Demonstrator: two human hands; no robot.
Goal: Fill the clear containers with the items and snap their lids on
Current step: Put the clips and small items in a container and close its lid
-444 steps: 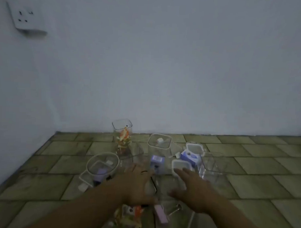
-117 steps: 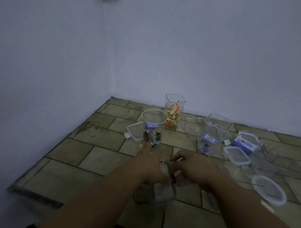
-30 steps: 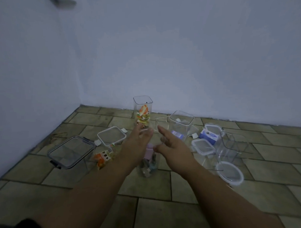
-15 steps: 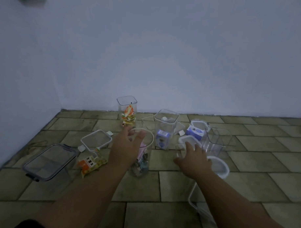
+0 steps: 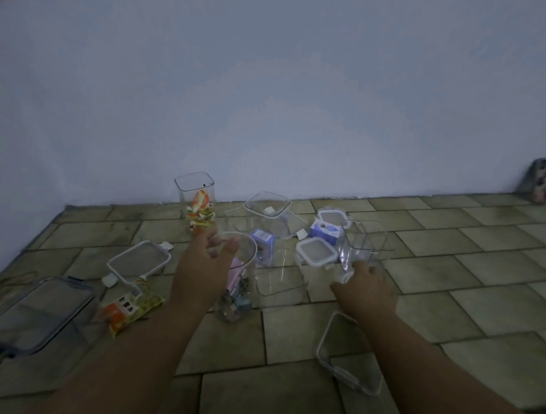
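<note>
A plain pale wall [image 5: 269,98], bluish in the dim light, rises beyond the left hand [image 5: 201,266] and the right hand [image 5: 366,287]. Under them the floor [image 5: 447,306] is greenish-tan rectangular tiles with dark joints. Far left of the left hand a side wall [image 5: 15,182] forms a corner. Far right of the right hand, a small dark patterned object [image 5: 540,182] leans against the wall
</note>
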